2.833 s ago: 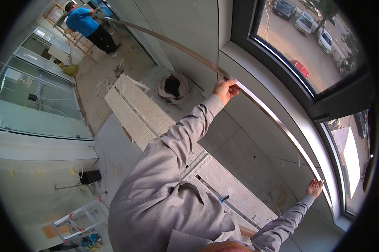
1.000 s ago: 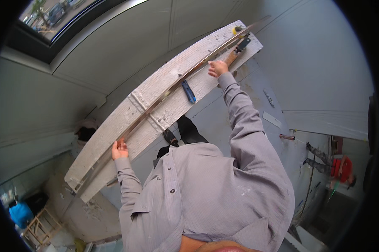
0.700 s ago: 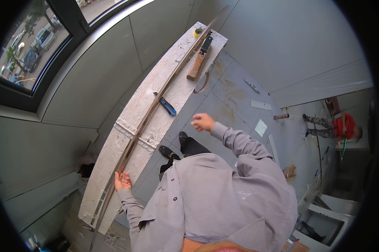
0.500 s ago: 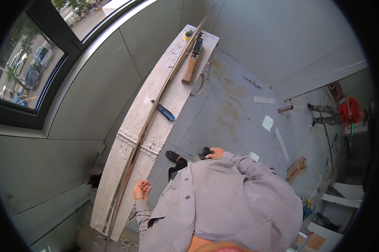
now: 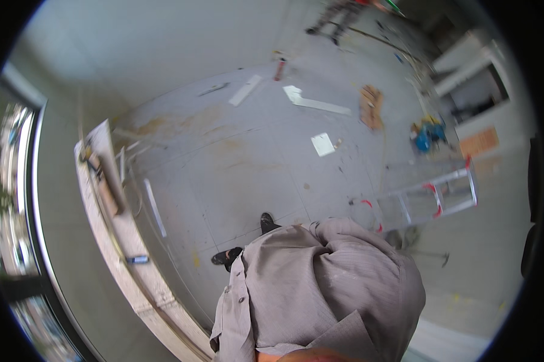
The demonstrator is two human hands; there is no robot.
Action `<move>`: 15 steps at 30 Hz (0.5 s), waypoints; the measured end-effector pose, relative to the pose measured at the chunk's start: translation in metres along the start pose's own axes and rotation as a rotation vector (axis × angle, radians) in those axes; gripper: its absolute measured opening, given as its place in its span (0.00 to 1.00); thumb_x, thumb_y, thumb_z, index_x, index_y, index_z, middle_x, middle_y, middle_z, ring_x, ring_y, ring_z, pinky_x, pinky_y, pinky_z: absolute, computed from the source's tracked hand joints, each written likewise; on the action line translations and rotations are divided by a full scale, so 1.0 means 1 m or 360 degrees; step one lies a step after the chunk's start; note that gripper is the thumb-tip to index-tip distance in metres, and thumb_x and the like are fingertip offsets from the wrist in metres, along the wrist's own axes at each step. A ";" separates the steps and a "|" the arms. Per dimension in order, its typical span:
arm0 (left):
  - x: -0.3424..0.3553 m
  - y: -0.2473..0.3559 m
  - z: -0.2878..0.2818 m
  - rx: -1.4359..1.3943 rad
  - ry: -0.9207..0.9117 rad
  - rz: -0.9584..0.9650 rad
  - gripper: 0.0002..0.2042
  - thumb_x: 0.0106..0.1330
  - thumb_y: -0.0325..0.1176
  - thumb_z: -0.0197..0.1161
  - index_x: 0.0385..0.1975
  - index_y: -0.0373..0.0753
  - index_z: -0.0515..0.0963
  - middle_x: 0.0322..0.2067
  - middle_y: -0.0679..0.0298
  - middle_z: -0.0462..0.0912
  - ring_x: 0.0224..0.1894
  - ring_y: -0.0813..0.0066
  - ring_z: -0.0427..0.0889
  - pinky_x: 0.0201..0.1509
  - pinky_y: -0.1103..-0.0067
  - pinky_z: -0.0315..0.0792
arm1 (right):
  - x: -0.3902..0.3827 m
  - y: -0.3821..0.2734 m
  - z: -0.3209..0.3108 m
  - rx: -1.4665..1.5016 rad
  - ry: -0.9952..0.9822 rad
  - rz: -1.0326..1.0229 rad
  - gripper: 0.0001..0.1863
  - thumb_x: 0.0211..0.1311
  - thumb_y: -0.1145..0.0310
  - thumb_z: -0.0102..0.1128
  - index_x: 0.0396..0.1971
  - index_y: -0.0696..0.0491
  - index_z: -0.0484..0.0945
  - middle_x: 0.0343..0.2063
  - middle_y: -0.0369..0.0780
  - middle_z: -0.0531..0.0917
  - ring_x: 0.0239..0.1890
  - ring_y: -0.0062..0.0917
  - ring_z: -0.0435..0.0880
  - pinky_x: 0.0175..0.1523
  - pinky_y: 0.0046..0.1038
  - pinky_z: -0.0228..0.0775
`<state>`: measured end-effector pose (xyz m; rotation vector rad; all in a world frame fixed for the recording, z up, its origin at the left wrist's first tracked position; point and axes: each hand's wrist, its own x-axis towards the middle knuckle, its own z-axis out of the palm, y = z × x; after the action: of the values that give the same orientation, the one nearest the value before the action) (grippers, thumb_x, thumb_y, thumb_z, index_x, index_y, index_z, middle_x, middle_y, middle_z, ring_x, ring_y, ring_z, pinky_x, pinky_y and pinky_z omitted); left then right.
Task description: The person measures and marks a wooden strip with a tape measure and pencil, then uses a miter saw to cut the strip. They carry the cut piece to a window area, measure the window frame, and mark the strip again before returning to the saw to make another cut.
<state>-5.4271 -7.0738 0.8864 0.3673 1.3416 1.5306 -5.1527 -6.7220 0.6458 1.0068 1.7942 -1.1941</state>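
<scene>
Neither of my hands shows; only the grey shirt [image 5: 296,283] and its right sleeve are in sight. At the left stands a long wooden work board [image 5: 124,241], nearest to my left side. A thin long strip runs lengthwise along it. On the board lie a blue utility knife [image 5: 138,260] and, farther off, a tool with a wooden block-like handle [image 5: 108,196], blurred by motion. My black shoes [image 5: 226,256] are on the grey floor, one ahead of the other.
An aluminium ladder [image 5: 423,196] with red fittings lies to the right. Ahead on the floor are a white sheet [image 5: 323,145], pale strips [image 5: 244,90], a red tube [image 5: 279,69], torn cardboard [image 5: 371,107] and a blue tool [image 5: 426,136]. A person [image 5: 341,18] stands at the far edge.
My view has swung to the right: the board has shifted left, and the ladder has come into sight. Both hands, visible before beside my body, have dropped out of view.
</scene>
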 end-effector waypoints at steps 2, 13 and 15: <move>0.019 0.022 0.019 0.0042 -0.0074 0.0037 0.29 0.71 0.59 0.62 0.55 0.38 0.75 0.57 0.53 0.75 0.60 0.58 0.72 0.60 0.62 0.64 | -0.005 0.031 -0.001 0.0116 0.0026 0.0050 0.37 0.66 0.40 0.63 0.64 0.55 0.75 0.57 0.46 0.82 0.55 0.40 0.83 0.59 0.40 0.75; 0.181 0.127 0.151 0.0294 -0.0872 0.0040 0.37 0.70 0.63 0.59 0.65 0.35 0.71 0.67 0.47 0.66 0.71 0.53 0.62 0.72 0.57 0.53 | -0.038 0.121 -0.049 0.1617 0.0430 0.0032 0.32 0.73 0.46 0.60 0.65 0.55 0.73 0.55 0.41 0.81 0.49 0.32 0.84 0.55 0.38 0.77; 0.204 0.141 0.182 0.0340 -0.1019 0.0052 0.38 0.70 0.63 0.59 0.66 0.34 0.70 0.69 0.46 0.65 0.73 0.52 0.61 0.74 0.57 0.50 | -0.085 0.090 -0.114 0.2217 0.0552 -0.0184 0.32 0.73 0.47 0.63 0.65 0.56 0.73 0.52 0.39 0.82 0.47 0.26 0.84 0.53 0.33 0.78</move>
<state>-5.4437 -6.7849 0.9924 0.9296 0.9833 1.1487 -5.0544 -6.6083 0.7215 1.9224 1.0432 -2.5444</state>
